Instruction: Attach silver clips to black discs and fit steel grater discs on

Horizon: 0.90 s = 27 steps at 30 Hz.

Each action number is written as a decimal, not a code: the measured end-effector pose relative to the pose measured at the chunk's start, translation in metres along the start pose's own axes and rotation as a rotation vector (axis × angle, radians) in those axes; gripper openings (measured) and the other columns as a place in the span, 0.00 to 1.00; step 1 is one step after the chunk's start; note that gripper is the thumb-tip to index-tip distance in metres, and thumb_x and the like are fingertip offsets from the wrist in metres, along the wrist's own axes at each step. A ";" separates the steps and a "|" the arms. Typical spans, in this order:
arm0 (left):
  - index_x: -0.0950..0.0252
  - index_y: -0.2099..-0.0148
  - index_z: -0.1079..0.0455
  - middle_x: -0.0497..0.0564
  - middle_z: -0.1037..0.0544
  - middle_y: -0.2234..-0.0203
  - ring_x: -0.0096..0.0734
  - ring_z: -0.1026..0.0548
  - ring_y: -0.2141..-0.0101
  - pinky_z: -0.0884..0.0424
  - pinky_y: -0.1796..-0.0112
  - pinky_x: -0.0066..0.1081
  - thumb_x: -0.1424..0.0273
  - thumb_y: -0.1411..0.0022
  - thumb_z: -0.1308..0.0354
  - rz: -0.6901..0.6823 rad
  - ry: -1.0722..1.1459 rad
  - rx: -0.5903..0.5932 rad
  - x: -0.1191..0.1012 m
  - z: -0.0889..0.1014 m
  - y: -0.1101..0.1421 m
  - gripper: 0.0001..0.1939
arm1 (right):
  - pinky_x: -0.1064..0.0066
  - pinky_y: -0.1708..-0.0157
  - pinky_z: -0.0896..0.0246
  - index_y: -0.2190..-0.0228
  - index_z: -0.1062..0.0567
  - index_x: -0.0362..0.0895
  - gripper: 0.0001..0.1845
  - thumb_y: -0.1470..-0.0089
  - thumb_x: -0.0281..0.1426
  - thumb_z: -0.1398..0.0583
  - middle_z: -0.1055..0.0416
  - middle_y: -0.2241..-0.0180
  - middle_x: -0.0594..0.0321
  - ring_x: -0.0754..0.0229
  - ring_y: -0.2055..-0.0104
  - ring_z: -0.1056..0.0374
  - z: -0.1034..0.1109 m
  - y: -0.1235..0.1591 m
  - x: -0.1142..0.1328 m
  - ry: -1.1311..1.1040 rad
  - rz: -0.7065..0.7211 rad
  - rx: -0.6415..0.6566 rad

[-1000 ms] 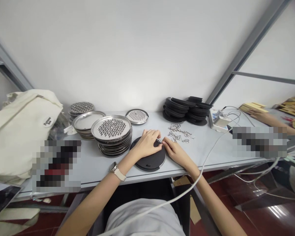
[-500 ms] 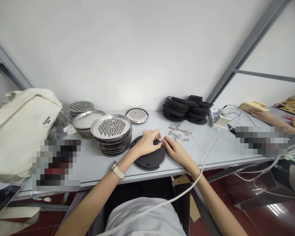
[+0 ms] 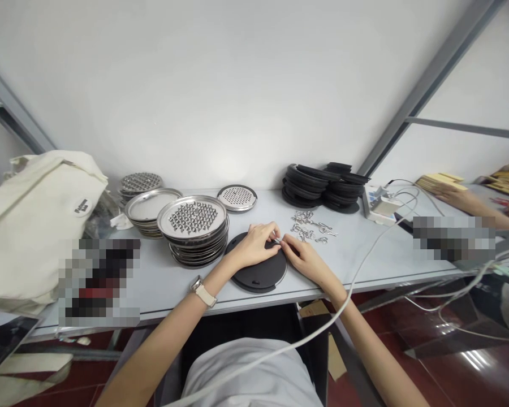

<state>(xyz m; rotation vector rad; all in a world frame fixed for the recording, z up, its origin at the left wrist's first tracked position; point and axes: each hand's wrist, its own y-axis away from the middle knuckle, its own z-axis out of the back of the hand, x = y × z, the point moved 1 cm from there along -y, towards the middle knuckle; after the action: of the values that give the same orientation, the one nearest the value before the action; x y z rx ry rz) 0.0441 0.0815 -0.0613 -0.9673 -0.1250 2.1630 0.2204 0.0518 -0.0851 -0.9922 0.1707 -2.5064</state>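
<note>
A round black disc [image 3: 261, 275] with a thin metal rim lies flat near the table's front edge. My left hand [image 3: 257, 244] rests over its upper part, thumb and fingers closed on a small shiny metal piece [image 3: 277, 241]. From the other side, my right hand [image 3: 301, 254] pinches the same piece at the disc's upper right edge. Its shape is mostly hidden by my fingers. Just beyond my right hand, several small wire-like metal clips [image 3: 307, 227] lie scattered.
To the left stand stacks of round metal grater plates [image 3: 193, 217] and plain metal plates [image 3: 152, 204]. One grater disc [image 3: 237, 198] lies behind. Black discs [image 3: 307, 183] are piled at back right, by a power strip [image 3: 379, 206]. A white cable [image 3: 348, 294] crosses my right forearm.
Both hands stay at the disc's upper edge with hardly any movement. The whole view has shifted very slightly.
</note>
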 end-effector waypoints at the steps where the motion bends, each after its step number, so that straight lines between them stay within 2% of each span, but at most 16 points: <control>1: 0.62 0.61 0.39 0.47 0.27 0.66 0.33 0.27 0.61 0.34 0.55 0.35 0.72 0.43 0.44 0.002 0.010 0.003 0.000 0.000 0.000 0.08 | 0.71 0.71 0.46 0.72 0.36 0.46 0.13 0.36 0.35 0.53 0.36 0.76 0.67 0.62 0.74 0.39 0.000 0.000 0.000 0.002 0.000 -0.002; 13: 0.62 0.62 0.38 0.47 0.28 0.68 0.31 0.28 0.64 0.33 0.60 0.31 0.73 0.44 0.42 -0.022 0.041 -0.031 0.000 0.000 -0.002 0.08 | 0.71 0.71 0.46 0.72 0.37 0.46 0.14 0.36 0.35 0.53 0.36 0.77 0.67 0.61 0.75 0.39 0.000 0.000 0.001 0.006 0.008 -0.010; 27: 0.63 0.60 0.37 0.49 0.27 0.67 0.32 0.28 0.63 0.32 0.59 0.32 0.74 0.44 0.42 -0.005 0.053 -0.019 0.002 -0.001 -0.002 0.09 | 0.71 0.71 0.46 0.72 0.38 0.46 0.14 0.36 0.35 0.53 0.37 0.77 0.67 0.62 0.74 0.40 -0.001 0.000 -0.002 0.001 0.005 -0.009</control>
<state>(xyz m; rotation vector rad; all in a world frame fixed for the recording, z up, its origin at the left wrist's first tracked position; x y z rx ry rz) 0.0450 0.0836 -0.0625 -1.0338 -0.1228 2.1329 0.2208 0.0524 -0.0869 -0.9937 0.1849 -2.5040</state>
